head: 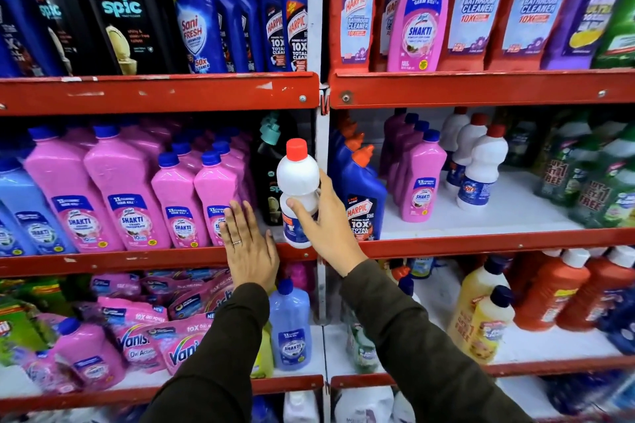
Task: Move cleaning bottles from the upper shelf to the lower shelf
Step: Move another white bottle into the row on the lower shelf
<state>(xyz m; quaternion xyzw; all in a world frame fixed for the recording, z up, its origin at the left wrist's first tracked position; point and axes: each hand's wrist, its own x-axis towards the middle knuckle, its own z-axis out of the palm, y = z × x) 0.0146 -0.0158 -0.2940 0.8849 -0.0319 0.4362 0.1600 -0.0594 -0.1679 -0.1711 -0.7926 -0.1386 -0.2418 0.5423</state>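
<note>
Far to my left on the middle shelf (pixel 154 261) stands a pale blue bottle (pixel 20 213), and next to it a row of pink bottles (pixel 120 199) with blue caps, packed shoulder to shoulder. My left hand (pixel 249 251) is flat and released, fingers stretched out and together, holding nothing; the fingertips lie against the front of the rightmost pink bottle (pixel 216 203) and the palm covers the red front edge of that shelf. A ring (pixel 237 242) sits on one finger. Just right of that hand, a black bottle (pixel 273 182) with a teal cap stands farther back on the shelf. In front of it my right hand (pixel 330 227) is grasping the white bottle (pixel 299 192) with the red cap: the thumb presses on its narrow waist and the fingers wrap around behind. The bottle is upright, its base just above the red shelf edge, near the white post (pixel 318 27) that splits the rack; I cannot tell whether the base touches the shelf. Right of the post, on the same level, stand blue bottles (pixel 364 203) with orange caps, then more pink ones (pixel 422 178), then three white bottles (pixel 481 172) with red caps like mine. Both my sleeves (pixel 412 336) are dark.
</note>
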